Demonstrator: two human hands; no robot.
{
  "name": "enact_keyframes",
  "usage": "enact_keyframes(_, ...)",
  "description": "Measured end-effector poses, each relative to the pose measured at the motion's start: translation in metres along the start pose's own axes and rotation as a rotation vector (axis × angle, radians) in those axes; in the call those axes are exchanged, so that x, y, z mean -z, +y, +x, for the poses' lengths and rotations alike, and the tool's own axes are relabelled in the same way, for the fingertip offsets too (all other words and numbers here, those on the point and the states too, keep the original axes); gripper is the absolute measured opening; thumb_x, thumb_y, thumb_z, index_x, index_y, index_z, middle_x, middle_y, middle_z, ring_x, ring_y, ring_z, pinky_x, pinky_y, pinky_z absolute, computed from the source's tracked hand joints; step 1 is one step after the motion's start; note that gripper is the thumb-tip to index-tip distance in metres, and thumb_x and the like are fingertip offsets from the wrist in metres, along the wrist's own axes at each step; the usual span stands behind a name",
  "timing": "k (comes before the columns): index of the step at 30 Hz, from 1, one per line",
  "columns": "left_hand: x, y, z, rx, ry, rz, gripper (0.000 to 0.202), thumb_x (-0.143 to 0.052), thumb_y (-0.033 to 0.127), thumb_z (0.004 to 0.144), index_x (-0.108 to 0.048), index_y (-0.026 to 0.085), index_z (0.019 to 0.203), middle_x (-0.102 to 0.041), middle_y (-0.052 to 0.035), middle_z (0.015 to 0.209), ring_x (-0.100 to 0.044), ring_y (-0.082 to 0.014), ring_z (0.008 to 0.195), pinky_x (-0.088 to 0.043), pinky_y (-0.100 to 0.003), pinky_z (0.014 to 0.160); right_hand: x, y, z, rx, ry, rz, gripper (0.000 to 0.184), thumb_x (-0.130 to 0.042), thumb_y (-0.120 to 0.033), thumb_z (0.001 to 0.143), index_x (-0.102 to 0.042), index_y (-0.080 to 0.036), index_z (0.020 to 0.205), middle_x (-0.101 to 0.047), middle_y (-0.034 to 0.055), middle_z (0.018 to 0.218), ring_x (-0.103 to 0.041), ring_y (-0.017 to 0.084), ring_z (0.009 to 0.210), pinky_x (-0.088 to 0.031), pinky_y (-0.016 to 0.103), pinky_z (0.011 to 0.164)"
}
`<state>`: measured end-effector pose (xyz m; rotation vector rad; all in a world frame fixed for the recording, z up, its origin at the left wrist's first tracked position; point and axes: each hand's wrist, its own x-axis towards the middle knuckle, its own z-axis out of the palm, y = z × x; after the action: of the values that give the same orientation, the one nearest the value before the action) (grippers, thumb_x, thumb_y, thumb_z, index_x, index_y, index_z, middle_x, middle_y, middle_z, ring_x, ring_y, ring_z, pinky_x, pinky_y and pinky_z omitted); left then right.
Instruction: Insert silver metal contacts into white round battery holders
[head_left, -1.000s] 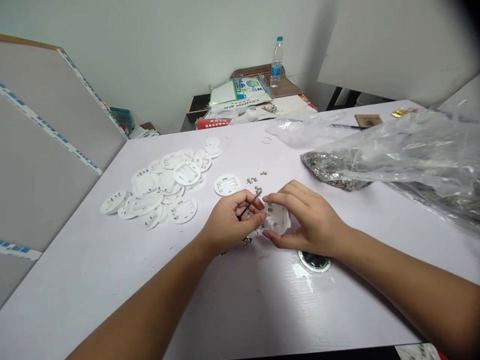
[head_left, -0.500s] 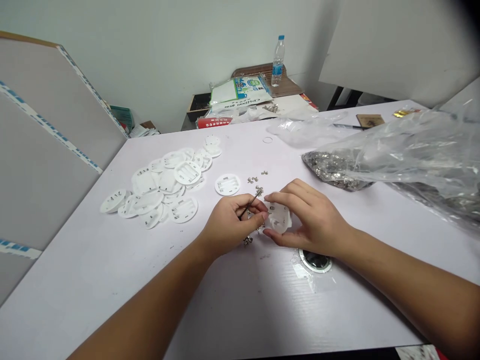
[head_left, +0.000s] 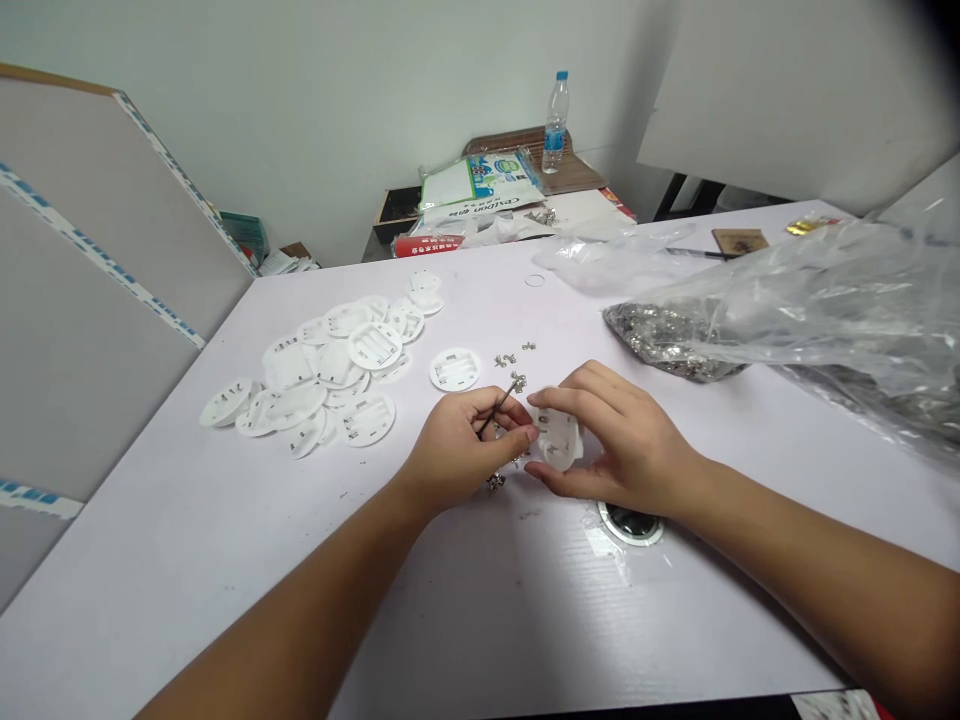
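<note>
My right hand [head_left: 619, 440] holds a round white plastic battery holder [head_left: 560, 440] by its rim, tilted, with small metal contacts in it. A thin dark rod-like tool [head_left: 495, 410] sticks out between the fingers of my left hand [head_left: 472, 435]. My left thumb and fingertips are pinched at the holder's left edge; whether they also grip a small contact there I cannot tell. Loose metal contacts [head_left: 519, 381] lie beyond my left hand, and more [head_left: 496, 482] lie just below it. Another white battery holder [head_left: 455, 369] rests flat behind my left hand.
A heap of white battery holders [head_left: 330, 370] covers the table's left part. At the right lies a clear plastic bag [head_left: 675, 335] full of metal contacts. A round black disc with a silver rim [head_left: 634, 522] sits below my right wrist. A water bottle [head_left: 555, 125] stands at the back.
The white battery holder is tilted slightly differently in my right hand, whose fingers have shifted a little. My left hand and its tool stay nearly still.
</note>
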<state>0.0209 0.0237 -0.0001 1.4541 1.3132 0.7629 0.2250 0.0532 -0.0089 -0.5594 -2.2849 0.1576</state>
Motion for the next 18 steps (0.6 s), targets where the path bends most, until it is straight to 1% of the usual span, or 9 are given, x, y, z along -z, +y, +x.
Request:
enact_keyframes(4,0.0015,-0.0026,0.0017,0.010,-0.019,0.018,0.030,-0.070,0.047,0.080,-0.066,0.019,0.086,-0.044,0.0037,0.056,-0.034,-0.0073,0.052,-0.029,-0.019,0.046,-0.0009,0.0018,-0.0003,0.006,0.006,0.002,0.047,-0.076,-0.035,0.077,-0.056,-0.014,0.114,-0.058,0.0060,0.086,-0.049,0.018,0.076,-0.045,0.033,0.067)
enact_keyframes(8,0.0036,-0.0019,0.0019,0.020,-0.031,0.041,0.033,-0.066,0.050,0.082,-0.065,0.018,0.083,-0.038,0.0046,0.054,-0.030,-0.0070,0.051,-0.026,-0.019,0.045,-0.0003,0.0028,-0.0003,0.001,0.008,-0.014,0.048,-0.075,-0.036,0.077,-0.057,-0.013,0.114,-0.059,0.0073,0.087,-0.050,0.019,0.078,-0.046,0.034,0.068)
enact_keyframes(11,0.0041,0.0001,0.0008,0.026,-0.050,0.060,0.030,-0.063,0.048,0.085,-0.063,0.018,0.084,-0.037,0.0047,0.055,-0.030,-0.0072,0.051,-0.026,-0.019,0.045,0.0003,0.0029,-0.0004,-0.001,0.009,-0.019,0.048,-0.075,-0.036,0.077,-0.057,-0.012,0.115,-0.060,0.0078,0.087,-0.050,0.020,0.078,-0.046,0.035,0.068)
enact_keyframes(18,0.0033,-0.0001,-0.0012,0.016,-0.098,0.093,0.024,-0.059,0.042,0.089,-0.060,0.019,0.084,-0.041,0.0049,0.056,-0.033,-0.0080,0.052,-0.030,-0.021,0.048,0.0006,0.0010,-0.0001,-0.007,-0.001,-0.027,0.047,-0.074,-0.035,0.078,-0.057,-0.012,0.115,-0.059,0.0078,0.086,-0.050,0.020,0.076,-0.045,0.035,0.067)
